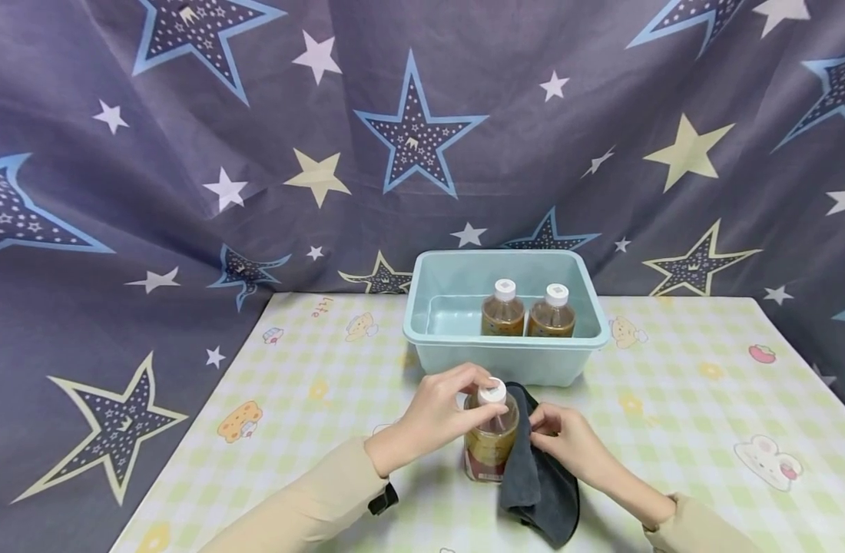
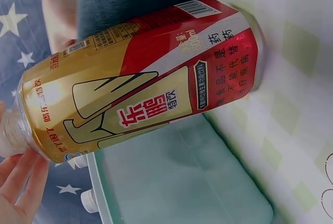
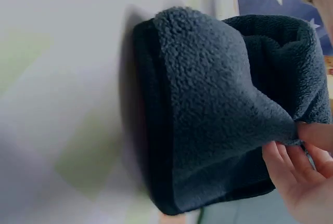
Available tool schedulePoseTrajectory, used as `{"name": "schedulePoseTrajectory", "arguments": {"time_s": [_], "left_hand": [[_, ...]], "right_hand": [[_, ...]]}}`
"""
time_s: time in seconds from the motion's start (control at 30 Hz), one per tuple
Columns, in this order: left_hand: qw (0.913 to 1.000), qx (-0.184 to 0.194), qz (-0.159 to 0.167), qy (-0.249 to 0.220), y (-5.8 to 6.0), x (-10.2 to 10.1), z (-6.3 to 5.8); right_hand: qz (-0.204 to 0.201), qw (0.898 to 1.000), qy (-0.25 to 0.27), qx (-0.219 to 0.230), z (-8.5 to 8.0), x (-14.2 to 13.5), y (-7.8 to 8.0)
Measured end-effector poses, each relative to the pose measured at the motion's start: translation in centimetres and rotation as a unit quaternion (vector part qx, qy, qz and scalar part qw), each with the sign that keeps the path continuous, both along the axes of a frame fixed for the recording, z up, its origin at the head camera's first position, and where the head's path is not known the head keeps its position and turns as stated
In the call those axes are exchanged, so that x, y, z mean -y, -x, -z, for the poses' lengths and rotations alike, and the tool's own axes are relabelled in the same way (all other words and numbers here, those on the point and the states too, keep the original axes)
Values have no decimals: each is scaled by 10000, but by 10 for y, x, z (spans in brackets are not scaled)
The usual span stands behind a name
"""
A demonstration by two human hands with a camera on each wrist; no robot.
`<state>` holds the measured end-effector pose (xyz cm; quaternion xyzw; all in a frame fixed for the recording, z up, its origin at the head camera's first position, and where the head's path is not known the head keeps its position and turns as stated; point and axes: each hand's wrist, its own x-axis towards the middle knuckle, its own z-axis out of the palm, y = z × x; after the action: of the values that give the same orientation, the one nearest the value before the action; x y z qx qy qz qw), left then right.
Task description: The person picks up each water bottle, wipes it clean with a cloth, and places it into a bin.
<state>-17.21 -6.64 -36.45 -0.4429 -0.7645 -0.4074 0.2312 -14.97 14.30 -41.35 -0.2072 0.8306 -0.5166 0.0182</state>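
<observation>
A drink bottle (image 1: pixel 490 449) with a gold and red label and a white cap stands upright on the table, in front of the blue-green bin. Thumb and fingers of my left hand (image 1: pixel 439 415) grip it around the cap and neck. My right hand (image 1: pixel 568 442) pinches a dark grey cloth (image 1: pixel 538 484) near its upper part. The cloth hangs in folds along the bottle's right side, its lower end close over the tabletop. In the left wrist view the label of the bottle (image 2: pixel 140 83) faces the camera, with the cloth (image 2: pixel 125 0) behind it.
Behind the bottle stands the blue-green plastic bin (image 1: pixel 498 361). Two similar capped bottles, a left one (image 1: pixel 503 313) and a right one (image 1: pixel 552 315), stand in its right half. A checked cloth with cartoon prints covers the table (image 1: pixel 326 430). A star-patterned curtain (image 1: pixel 256 192) hangs behind.
</observation>
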Motion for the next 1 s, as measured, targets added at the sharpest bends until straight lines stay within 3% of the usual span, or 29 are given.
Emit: {"name": "schedulePoseTrajectory", "arguments": {"time_s": [0.13,0.3,0.43,0.57,0.73,1.0], "left_hand": [[10000,-28,-39,29,1,0,0],[10000,-30,-28,33,1,0,0],[10000,76,-27,-11,-1,0,0],[10000,33,-37,-1,-1,-1,0],[10000,-38,-17,13,-1,-2,-1],[9999,-10,-74,93,-1,0,-1]], "right_hand": [[-23,9996,-207,176,10,2,3],[119,9970,-767,71,18,3,1],[194,9957,-905,7,19,4,0],[233,9965,-799,97,19,4,0],[104,9989,-309,348,15,2,-4],[205,9995,-134,183,-8,2,-8]]}}
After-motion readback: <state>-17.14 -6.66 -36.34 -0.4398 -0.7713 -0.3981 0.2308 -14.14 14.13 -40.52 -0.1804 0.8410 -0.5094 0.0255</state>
